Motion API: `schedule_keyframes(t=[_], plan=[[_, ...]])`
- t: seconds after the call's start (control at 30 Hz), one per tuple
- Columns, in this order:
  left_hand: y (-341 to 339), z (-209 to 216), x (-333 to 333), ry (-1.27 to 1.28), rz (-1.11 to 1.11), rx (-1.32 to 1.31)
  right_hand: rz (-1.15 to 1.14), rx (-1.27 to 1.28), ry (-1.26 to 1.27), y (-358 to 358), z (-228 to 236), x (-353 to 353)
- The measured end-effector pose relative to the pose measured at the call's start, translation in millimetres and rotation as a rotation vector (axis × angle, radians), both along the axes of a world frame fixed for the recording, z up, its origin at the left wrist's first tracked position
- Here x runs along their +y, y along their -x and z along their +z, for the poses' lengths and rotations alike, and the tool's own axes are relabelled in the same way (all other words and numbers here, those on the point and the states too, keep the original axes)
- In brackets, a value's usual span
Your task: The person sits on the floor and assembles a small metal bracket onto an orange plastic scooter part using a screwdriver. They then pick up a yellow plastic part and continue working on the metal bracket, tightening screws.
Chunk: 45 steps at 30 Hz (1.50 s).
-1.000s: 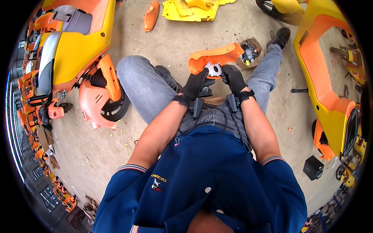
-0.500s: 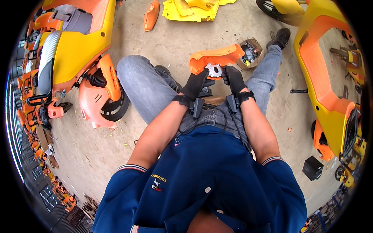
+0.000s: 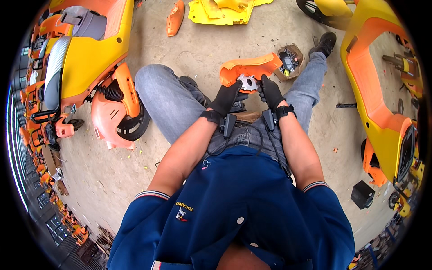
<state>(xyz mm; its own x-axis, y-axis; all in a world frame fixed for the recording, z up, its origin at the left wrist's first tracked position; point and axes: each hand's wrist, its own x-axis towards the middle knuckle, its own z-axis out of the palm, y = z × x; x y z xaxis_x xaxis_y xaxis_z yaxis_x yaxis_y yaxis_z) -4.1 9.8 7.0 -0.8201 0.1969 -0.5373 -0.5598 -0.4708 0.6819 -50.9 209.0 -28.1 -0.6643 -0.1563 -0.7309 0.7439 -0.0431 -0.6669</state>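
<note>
Between my legs lies a curved orange plastic panel (image 3: pixel 256 66), its hollow side facing up. A silver metal plate (image 3: pixel 243 81) with a notched edge and a dark hole rests at its near side. My left hand (image 3: pixel 227 96), in a black glove, is closed around the left edge of the panel and plate; its fingertips are partly hidden. My right hand (image 3: pixel 271 93), also gloved, has its thumb raised and its fingers curled at the right edge of the plate, pinching there. Both wrists carry black straps with small boxes.
A carton of small parts (image 3: pixel 291 63) stands by my right foot. Yellow-orange scooters flank me, one at the left (image 3: pixel 92 58) and a scooter body at the right (image 3: pixel 360 76). Yellow panels (image 3: pixel 218 13) and an orange piece (image 3: pixel 175 18) lie ahead. A black box (image 3: pixel 362 195) sits right.
My right hand has shifted slightly, its thumb now lifted and straighter beside the plate. The orange panel has tilted a little; my left hand keeps nearly the same place.
</note>
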Motion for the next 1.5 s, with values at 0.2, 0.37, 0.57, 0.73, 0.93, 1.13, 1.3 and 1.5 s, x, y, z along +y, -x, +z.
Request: schedule_keyframes(t=[0.2,0.37,0.57,0.73,0.93,1.13,1.3,1.5], plan=[[1,1,0,-0.009,0.016,-0.016,-0.062,0.21,0.008,-1,-9,0],[0,2,1,-0.013,0.009,-0.016,-0.073,0.155,-0.004,0,6,-3],[0,1,0,-0.005,0.006,-0.019,-0.057,0.024,0.074,-1,12,-1],[1,0,0,-0.02,0.015,-0.033,-0.054,0.197,0.018,-1,-3,-2],[1,-7,-2,-0.045,0.02,-0.042,-0.09,-0.018,0.14,0,17,-4],[1,-3,0,-0.026,0.023,-0.033,-0.038,0.079,0.066,1,-1,2],[1,-1,0,-0.014,0.026,-0.033,-0.082,0.25,0.027,-2,-5,-3],[0,1,-1,-0.013,0.021,-0.019,-0.07,-0.019,0.084,-1,11,-2]])
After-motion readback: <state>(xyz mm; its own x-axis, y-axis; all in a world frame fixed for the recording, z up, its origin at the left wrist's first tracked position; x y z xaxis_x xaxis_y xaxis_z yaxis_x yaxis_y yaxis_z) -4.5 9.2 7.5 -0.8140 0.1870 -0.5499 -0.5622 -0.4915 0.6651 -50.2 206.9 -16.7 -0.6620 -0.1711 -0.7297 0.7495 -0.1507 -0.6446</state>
